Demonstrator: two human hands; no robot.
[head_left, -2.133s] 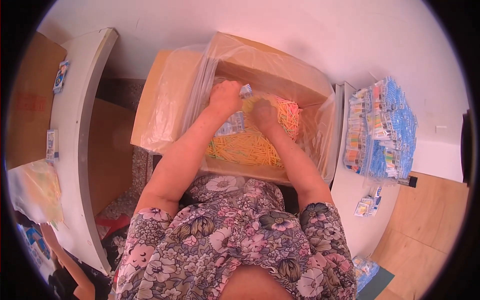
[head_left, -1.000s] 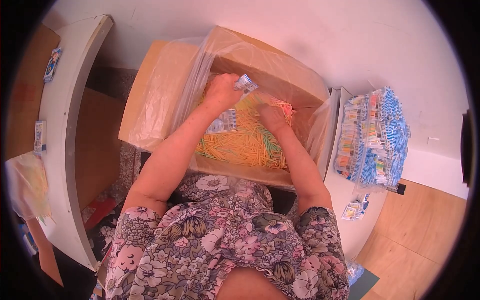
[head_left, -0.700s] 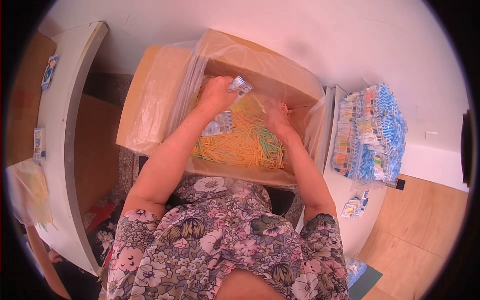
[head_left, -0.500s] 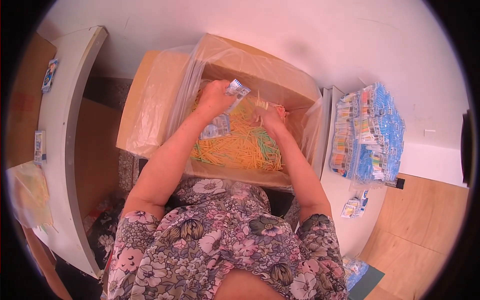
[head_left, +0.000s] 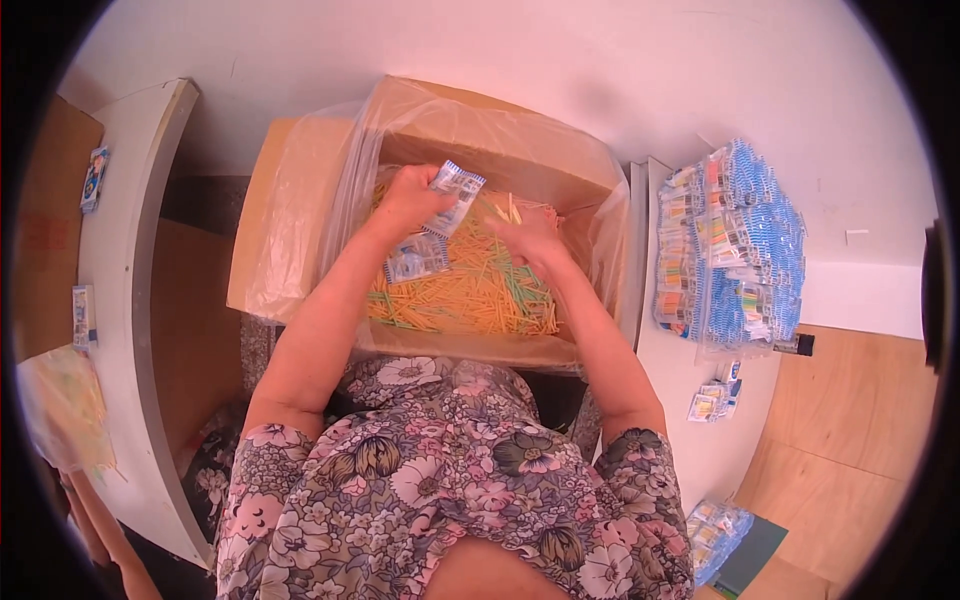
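Observation:
My left hand [head_left: 410,202] pinches a small clear packet [head_left: 458,197] with blue striped ends, above the open carton [head_left: 480,345]. My right hand [head_left: 535,242] is just right of this packet, its fingers closed around a few thin pale sticks [head_left: 513,209] whose ends poke out. A heap of thin orange, yellow and green sticks [head_left: 465,300] fills the carton's bottom, with some pink ones at the far right. Another clear packet [head_left: 417,258] lies on the heap below my left hand. What the sticks are made of I cannot make out.
A clear plastic liner [head_left: 345,215] drapes over the carton's sides. On the right, a white table [head_left: 665,400] bears a large bag of filled packets [head_left: 735,250] and some loose packets [head_left: 714,398]. Another person's arm [head_left: 115,545] shows at lower left, beside a white panel [head_left: 145,300].
My left hand has turned the packet toward the right, showing its face. My right hand has come left, bringing the sticks closer to the packet. The view has shifted slightly.

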